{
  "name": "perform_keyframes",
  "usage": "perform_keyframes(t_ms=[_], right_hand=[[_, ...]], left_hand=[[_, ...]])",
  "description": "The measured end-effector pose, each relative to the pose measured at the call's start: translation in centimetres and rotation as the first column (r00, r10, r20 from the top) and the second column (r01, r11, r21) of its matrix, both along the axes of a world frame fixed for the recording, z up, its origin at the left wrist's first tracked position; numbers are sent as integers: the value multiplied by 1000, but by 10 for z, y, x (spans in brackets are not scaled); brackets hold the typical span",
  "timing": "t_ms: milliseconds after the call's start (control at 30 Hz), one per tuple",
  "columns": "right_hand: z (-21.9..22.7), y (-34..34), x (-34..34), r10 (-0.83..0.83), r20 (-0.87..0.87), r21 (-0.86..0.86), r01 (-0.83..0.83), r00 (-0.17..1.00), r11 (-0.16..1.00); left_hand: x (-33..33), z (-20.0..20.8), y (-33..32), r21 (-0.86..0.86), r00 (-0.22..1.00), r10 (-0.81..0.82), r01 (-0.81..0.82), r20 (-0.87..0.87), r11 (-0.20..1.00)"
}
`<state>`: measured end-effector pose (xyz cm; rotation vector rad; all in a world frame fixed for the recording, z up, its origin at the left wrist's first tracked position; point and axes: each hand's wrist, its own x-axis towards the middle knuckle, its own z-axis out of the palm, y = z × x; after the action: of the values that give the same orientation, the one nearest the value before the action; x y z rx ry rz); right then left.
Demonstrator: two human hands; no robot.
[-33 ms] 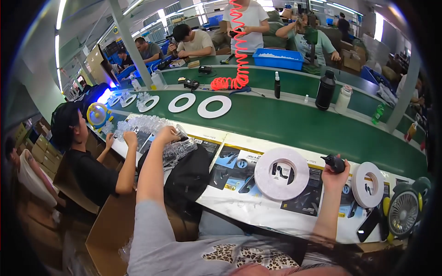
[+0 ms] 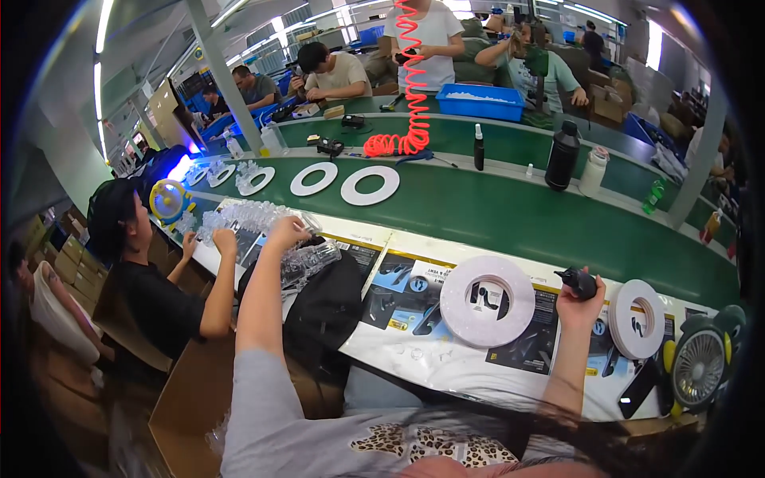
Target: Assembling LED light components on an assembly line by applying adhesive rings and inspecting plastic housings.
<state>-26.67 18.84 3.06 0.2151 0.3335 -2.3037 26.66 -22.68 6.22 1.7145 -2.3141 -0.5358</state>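
My left hand (image 2: 287,232) reaches forward to a row of clear plastic pieces (image 2: 247,213) at the back edge of the white work surface. Its fingers are pinched together among them; what lies between the fingertips is hidden. More clear plastic pieces (image 2: 311,261) lie heaped just beneath that hand, beside a black cloth (image 2: 325,303). At the right, my right hand (image 2: 575,309) grips a small black bottle (image 2: 582,285) whose pointed nozzle aims left. A stack of white rings (image 2: 451,307) lies between my hands, and a second ring stack (image 2: 625,328) sits right of my right hand.
Beyond runs a green conveyor belt (image 2: 478,203) carrying flat white rings (image 2: 348,188), some with clear pieces on them. A co-worker (image 2: 163,279) works close at my left. A phone (image 2: 637,390) and a small fan (image 2: 696,368) are at far right; an open cardboard box (image 2: 187,398) stands lower left.
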Motion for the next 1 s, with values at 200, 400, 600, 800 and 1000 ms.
perform_keyframes(t_ms=[200,400,600,800,1000], right_hand=[[7,-2,5,-21,11,47,21,1000,999],[0,-1,2,4,24,15,-4,1000,1000],[5,-3,7,-33,66,56,29,997,998],[-7,-1,-1,34,8,-17,-34,999,999],[23,-6,16,-96,127,122,80,987,989]], left_hand=[[-33,23,19,-427,865,-119,-117,-488,897],[-87,73,66,-375,624,-286,-12,-728,927],[-138,100,138,-332,386,-460,355,-800,874],[-157,103,174,-232,412,-478,518,-776,823],[-169,104,197,-200,271,-445,619,-854,759]])
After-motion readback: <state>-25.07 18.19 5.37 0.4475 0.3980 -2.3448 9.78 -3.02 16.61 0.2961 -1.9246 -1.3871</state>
